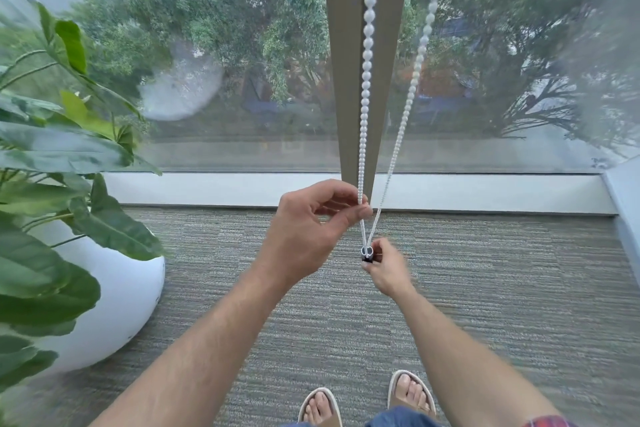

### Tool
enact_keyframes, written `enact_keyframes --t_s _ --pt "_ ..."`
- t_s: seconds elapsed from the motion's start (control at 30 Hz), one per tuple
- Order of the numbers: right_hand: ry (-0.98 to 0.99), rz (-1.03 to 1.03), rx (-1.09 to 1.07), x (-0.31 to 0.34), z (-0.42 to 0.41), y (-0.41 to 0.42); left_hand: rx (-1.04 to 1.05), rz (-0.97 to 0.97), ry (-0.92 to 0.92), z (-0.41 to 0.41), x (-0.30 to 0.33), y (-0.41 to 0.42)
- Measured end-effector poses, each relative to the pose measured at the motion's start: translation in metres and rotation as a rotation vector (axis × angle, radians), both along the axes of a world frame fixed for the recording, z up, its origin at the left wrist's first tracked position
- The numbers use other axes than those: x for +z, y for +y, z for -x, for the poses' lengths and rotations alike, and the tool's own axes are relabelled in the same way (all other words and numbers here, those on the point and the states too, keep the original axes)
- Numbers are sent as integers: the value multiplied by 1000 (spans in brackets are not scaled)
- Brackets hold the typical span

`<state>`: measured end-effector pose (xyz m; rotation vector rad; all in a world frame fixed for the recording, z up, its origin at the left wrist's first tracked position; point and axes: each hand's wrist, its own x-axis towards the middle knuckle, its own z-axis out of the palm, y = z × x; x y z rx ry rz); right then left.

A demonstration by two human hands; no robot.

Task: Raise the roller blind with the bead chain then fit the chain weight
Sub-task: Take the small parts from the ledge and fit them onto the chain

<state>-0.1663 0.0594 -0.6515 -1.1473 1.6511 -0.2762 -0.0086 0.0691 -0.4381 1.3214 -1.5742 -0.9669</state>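
Standing on the grey carpet [485, 288] is a big white pot [114, 305] with a leafy plant [52, 149], left of the window post [349, 80]. The white bead chain [369, 45] is pinched by the left hand [308, 232] just above its bottom loop. The small dark chain weight [367, 254], seemingly on that loop, is pinched by the right hand [388, 267].

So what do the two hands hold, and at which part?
Left hand pinches the bead chain just above its bottom loop; right hand holds the chain weight there.

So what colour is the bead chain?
White, plain in the head view: the bead chain runs down to the left hand.
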Motion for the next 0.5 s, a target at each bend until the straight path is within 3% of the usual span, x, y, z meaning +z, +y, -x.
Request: enact_keyframes --t_s 0.27,0.5 --pt "-37 82 12 14 0 1 -15 21 -80 8 2 0" --pt "-238 304 39 107 4 -14 35 -33 -80 19 36 6"
